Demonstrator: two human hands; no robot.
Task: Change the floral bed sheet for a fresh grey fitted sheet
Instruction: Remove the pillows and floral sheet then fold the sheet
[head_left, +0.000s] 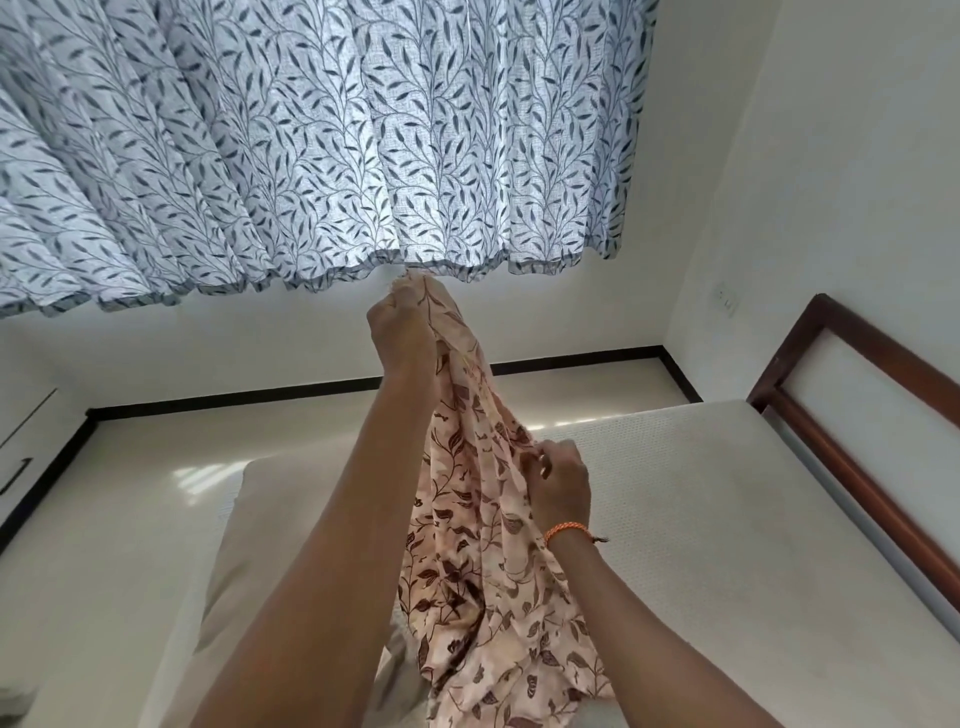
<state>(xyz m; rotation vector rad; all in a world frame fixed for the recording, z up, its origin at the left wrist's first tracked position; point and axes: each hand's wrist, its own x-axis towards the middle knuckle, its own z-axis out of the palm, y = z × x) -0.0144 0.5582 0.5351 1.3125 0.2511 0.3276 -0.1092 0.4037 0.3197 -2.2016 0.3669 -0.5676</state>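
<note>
While the bed lies stripped, these notes hold:

Sheet: peach cotton bed sheet printed with brown leaves and flowers (483, 561), off the bed, gathered into one hanging bundle in the air between the two arms; its lower folds drop out of view at the bottom edge.

Left hand (402, 332): raised high, just under the curtain hem; fingers curled tight around the top end of the sheet.

Right hand (561, 483): lower and nearer, a woven orange wristband (567, 531) at the wrist; fingers pinch a fold of the sheet partway down.

Bed: bare off-white quilted mattress (727, 519) exposed, no cover on the part shown; dark brown wooden headboard (852, 441) at the right.

Surroundings: pale blue-grey pleated curtain with a dark leaf-vine print (322, 145) above; glossy cream floor (130, 493) to the left.

Progress: removal looks done; the old sheet is being bunched or folded.

Remaining: set the floral sheet aside, fetch the grey fitted sheet (not in view), stretch it over all four corners.
</note>
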